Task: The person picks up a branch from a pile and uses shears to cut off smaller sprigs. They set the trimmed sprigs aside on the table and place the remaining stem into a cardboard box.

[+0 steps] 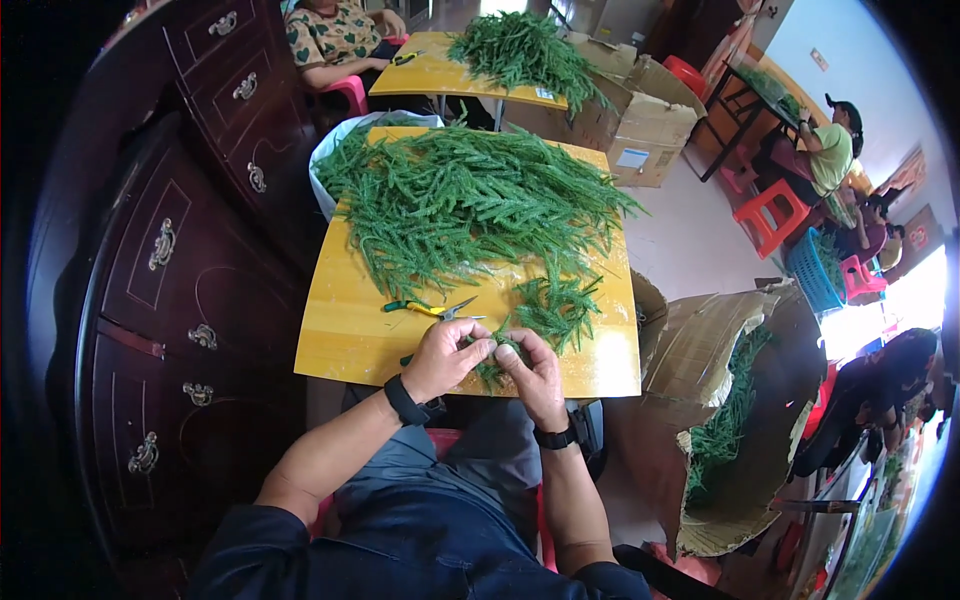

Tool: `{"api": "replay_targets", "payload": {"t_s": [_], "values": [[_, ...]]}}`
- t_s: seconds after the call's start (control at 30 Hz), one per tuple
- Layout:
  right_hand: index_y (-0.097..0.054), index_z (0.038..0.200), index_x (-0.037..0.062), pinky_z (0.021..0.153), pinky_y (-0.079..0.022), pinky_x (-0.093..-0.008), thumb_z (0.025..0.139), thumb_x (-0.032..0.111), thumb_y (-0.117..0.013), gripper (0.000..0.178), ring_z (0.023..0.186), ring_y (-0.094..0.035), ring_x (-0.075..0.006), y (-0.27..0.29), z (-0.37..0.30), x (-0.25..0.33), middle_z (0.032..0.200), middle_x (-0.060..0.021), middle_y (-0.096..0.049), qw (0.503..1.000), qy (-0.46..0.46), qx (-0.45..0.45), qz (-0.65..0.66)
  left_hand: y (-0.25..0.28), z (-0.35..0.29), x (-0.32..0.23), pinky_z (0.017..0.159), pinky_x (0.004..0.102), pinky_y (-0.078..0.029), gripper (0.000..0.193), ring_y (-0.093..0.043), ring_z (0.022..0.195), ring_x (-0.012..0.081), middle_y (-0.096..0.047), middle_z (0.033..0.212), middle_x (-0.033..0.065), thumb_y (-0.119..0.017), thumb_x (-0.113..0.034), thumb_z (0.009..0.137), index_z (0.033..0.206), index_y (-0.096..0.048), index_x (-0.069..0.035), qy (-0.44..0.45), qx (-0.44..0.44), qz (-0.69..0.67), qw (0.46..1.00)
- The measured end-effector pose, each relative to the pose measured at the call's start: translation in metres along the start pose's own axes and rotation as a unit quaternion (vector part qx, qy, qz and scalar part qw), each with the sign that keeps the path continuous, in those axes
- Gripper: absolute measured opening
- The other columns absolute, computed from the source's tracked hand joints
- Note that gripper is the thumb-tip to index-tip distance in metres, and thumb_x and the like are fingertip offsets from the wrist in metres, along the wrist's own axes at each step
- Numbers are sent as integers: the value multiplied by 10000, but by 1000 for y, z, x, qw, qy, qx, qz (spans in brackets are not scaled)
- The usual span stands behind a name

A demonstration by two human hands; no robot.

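Note:
My left hand (445, 357) and my right hand (535, 374) meet above the near edge of the yellow table (335, 335). Both are closed, fingertips pinching a small green artificial pine sprig (489, 377) between them; the fingers partly cover it. Just beyond my left hand lie pliers (432, 309) with yellow-and-green handles, jaws pointing right. A dark handle end (405, 359) shows beside my left wrist; its tool is hidden. Past my right hand rests a small bunch of sprigs (560, 308). A large heap of green sprigs (480, 200) covers the far half of the table.
A white sack (325, 178) of sprigs stands at the table's far left corner. Dark drawers (190, 300) line my left side. An open cardboard box (690, 360) with greenery stands close on my right. Beyond are a second yellow table (430, 70) and several people working.

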State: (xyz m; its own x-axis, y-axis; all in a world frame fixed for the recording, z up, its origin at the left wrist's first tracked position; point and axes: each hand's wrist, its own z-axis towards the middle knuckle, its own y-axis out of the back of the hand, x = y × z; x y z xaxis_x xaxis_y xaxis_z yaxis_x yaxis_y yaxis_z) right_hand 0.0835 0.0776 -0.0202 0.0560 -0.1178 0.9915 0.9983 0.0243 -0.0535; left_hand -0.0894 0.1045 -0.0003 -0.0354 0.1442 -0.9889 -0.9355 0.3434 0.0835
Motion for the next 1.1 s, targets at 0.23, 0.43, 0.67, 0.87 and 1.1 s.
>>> {"api": "replay_targets", "payload": {"t_s": [0.23, 0.43, 0.67, 0.87, 1.1], "values": [[-645, 973, -12, 726, -472, -273, 938, 100, -638, 117, 788, -584, -122, 4, 1, -3, 828, -41, -633, 1000, 8, 21, -21, 6, 2, -8, 675, 205, -462, 115, -549, 764, 30, -610, 870, -30, -666, -101, 929, 979, -613, -12, 53, 9, -40, 998], [-636, 967, 27, 720, -458, -221, 976, 106, -599, 88, 787, -577, -73, -1, -4, 8, 854, 9, -627, 996, -8, 72, -49, 15, 9, -15, 666, 202, -455, 104, -542, 734, 31, -604, 852, -35, -664, -110, 928, 975, -619, -29, 58, 20, -103, 993], [-637, 1006, 69, 750, -431, -197, 981, 106, -582, 71, 854, -567, -50, 4, -6, 5, 908, 39, -629, 955, -125, 122, 241, 14, 5, -20, 629, 202, -447, 75, -548, 674, 42, -598, 786, -42, -634, -122, 931, 944, -634, -48, 118, 125, -266, 948], [-630, 1037, 60, 806, -439, -233, 983, 166, -587, 127, 917, -552, -69, -3, -10, 16, 1002, 39, -622, 963, -145, 81, 213, 17, 7, -17, 633, 208, -437, 55, -532, 674, 47, -588, 786, -30, -629, -104, 917, 928, -623, -50, 112, 117, -236, 958], [-615, 1061, 22, 867, -455, -273, 944, 150, -607, 174, 1022, -579, -131, -11, -8, 32, 1063, -31, -635, 993, 89, -80, 20, 10, 10, -12, 584, 206, -441, 47, -530, 627, 43, -571, 748, -32, -598, -93, 916, 892, -602, -53, 114, 13, -204, 972]]}}
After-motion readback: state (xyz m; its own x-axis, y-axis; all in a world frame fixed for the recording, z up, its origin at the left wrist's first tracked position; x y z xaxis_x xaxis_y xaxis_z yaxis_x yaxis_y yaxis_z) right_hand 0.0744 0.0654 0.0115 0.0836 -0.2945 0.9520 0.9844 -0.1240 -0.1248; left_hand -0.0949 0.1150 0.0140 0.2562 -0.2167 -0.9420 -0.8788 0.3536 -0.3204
